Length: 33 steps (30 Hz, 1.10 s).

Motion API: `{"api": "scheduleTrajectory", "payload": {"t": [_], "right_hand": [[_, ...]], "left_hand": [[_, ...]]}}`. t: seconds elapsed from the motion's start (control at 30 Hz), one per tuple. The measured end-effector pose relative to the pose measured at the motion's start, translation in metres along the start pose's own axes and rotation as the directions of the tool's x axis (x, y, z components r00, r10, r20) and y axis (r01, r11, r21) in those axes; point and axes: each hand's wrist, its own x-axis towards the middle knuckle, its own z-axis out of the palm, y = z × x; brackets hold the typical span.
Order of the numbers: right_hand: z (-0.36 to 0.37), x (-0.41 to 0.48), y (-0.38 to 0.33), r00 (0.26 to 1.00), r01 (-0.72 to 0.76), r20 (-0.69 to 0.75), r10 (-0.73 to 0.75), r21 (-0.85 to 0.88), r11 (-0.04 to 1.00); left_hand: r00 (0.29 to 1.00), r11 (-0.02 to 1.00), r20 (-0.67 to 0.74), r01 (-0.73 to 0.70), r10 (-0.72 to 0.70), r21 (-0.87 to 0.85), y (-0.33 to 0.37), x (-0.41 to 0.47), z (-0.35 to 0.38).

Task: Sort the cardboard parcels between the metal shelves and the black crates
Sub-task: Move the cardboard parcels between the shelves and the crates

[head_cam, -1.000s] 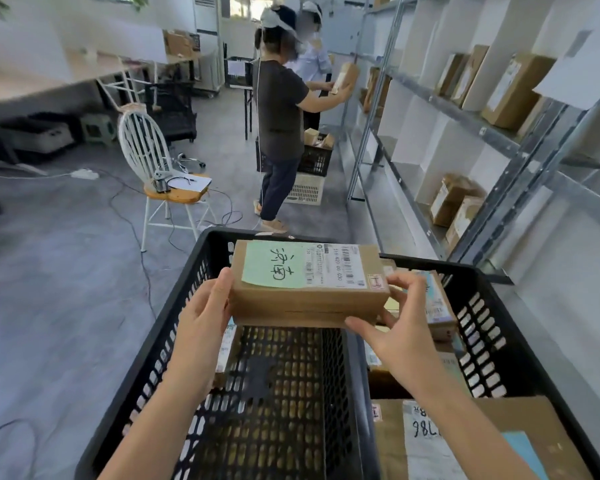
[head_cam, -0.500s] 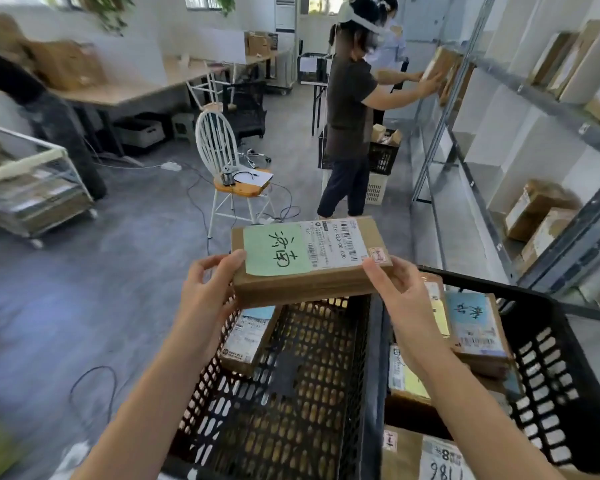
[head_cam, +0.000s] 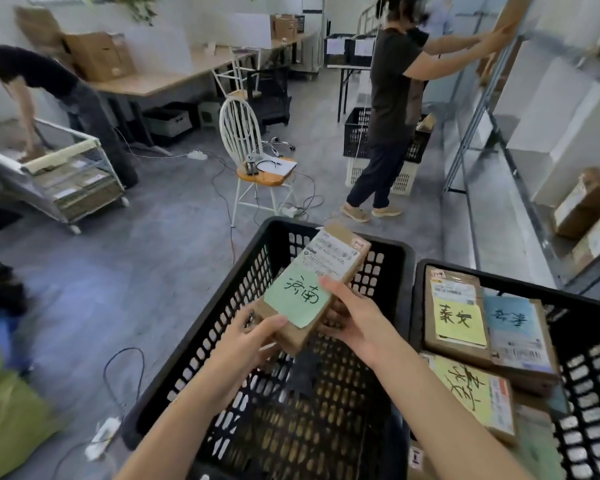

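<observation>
I hold a flat cardboard parcel point(head_cam: 329, 271) with a green handwritten note and a white shipping label, tilted over the left black crate point(head_cam: 222, 344). My left hand point(head_cam: 253, 337) grips its near corner and my right hand point(head_cam: 352, 317) grips its right side. The left crate's mesh floor shows below with no other parcel visible in it. The right black crate point(head_cam: 596, 382) holds several parcels with yellow and blue notes point(head_cam: 459, 317). The metal shelves point(head_cam: 520, 188) run along the right wall with parcels point(head_cam: 586, 202) on a low level.
A person point(head_cam: 392, 109) stands ahead at the shelves beside another black crate point(head_cam: 355, 136). A white chair point(head_cam: 253, 157) stands in the middle of the floor among cables. Another person bends over a wheeled cart point(head_cam: 66, 178) at the left. Desks line the back wall.
The parcel has turned from level and crosswise to pointing away from me, and has moved down over the left crate. My view has swung left, showing both crates side by side.
</observation>
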Motion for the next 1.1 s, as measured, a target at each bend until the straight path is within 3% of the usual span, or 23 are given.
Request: {"api": "scheduleTrajectory", "payload": {"t": [0.1,0.23,0.4,0.53,0.67,0.83,0.93,1.1], "right_hand": [[-0.007,0.027,0.008,0.986,-0.015,-0.164,0.017,0.014,1.000],[-0.020,0.061,0.021,0.950,-0.097,-0.308,0.050,-0.140,0.985],[-0.022,0.097,0.049,0.897,-0.226,-0.420,0.139,-0.166,0.960],[-0.023,0.123,0.065,0.894,-0.248,-0.407,0.185,-0.108,0.963],[-0.024,0.139,0.083,0.924,-0.245,-0.340,0.177,-0.170,0.954],[-0.034,0.148,0.105,0.943,-0.177,-0.312,0.114,-0.180,0.968],[-0.035,0.153,0.108,0.946,-0.120,-0.320,0.053,-0.194,0.974],[-0.027,0.154,0.104,0.921,-0.091,-0.383,-0.073,-0.392,0.915]], "left_hand": [[0.997,0.992,-0.070,-0.034,0.042,0.122,-0.005,0.032,-0.017],[0.976,0.954,-0.117,-0.148,0.183,0.262,-0.002,0.077,-0.038],[0.994,0.875,-0.038,-0.074,0.104,0.478,-0.018,0.132,-0.043],[0.997,0.836,-0.063,0.072,-0.044,0.545,-0.036,0.159,-0.031],[0.994,0.775,-0.070,0.114,-0.090,0.622,-0.041,0.178,-0.016],[0.998,0.541,0.014,0.021,-0.060,0.841,-0.051,0.181,-0.014],[0.987,0.404,0.059,0.006,-0.149,0.915,-0.058,0.175,-0.010],[0.982,0.375,0.167,-0.121,-0.091,0.919,-0.059,0.175,-0.009]]}}
